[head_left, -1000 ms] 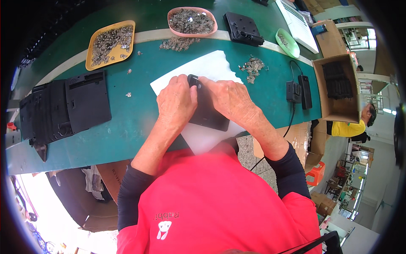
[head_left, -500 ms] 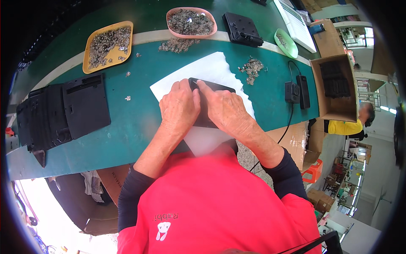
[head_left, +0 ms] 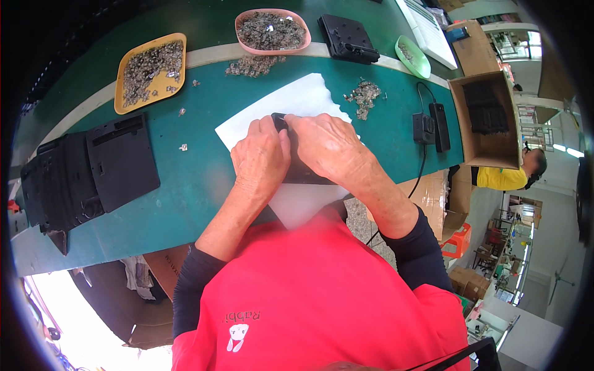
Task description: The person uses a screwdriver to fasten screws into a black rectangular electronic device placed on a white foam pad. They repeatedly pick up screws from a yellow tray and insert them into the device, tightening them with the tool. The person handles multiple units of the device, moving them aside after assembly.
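A flat black plastic panel point(head_left: 300, 174) lies on a white sheet point(head_left: 247, 121) right in front of me. My left hand point(head_left: 260, 156) is closed on the panel's left edge, with the thumb along its top. Bent over the panel, my right hand point(head_left: 331, 148) has its fingers drawn together at the far left corner, beside the left fingertips. Whatever those right fingers pinch is too small or hidden to make out. Much of the panel is covered by both hands.
Small clear pieces fill a yellow tray point(head_left: 119, 99), a pink tray point(head_left: 238, 38) and a green bowl point(head_left: 422, 64); loose heaps point(head_left: 364, 98) lie nearby. Black panels point(head_left: 124, 157) are stacked left. A black adapter point(head_left: 424, 128) and an open carton point(head_left: 516, 145) stand right.
My right hand has turned and its forefinger, stretched toward the panel's corner before, is now curled in with the others. The left hand keeps its hold. The whole view has shifted slightly.
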`<state>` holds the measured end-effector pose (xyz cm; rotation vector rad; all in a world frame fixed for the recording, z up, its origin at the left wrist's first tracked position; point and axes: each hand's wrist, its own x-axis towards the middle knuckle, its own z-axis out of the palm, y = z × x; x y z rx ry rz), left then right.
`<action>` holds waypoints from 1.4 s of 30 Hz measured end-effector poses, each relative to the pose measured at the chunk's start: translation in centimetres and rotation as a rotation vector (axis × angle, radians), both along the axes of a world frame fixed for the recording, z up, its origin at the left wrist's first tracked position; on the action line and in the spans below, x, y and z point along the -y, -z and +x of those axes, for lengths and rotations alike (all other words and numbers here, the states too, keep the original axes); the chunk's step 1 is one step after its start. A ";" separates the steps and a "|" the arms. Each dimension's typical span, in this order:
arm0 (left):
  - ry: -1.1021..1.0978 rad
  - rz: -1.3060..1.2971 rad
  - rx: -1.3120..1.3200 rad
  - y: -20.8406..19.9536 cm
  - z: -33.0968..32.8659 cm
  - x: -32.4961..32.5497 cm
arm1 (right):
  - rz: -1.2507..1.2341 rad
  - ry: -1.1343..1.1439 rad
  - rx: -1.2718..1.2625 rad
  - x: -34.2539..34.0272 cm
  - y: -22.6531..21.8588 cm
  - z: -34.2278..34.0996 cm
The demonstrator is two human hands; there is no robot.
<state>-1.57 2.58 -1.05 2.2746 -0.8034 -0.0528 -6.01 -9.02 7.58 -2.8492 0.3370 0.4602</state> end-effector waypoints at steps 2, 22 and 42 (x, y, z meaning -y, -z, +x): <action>0.007 0.002 -0.001 -0.1 0.0 0.0 | 0.005 -0.006 -0.015 0.2 0.4 0.3; -0.019 0.083 -0.101 -0.4 0.0 0.2 | -0.074 -0.142 0.019 2.9 -0.1 -0.8; -0.033 0.093 -0.093 -0.3 -0.1 0.3 | -0.151 -0.161 0.092 2.5 1.4 -1.8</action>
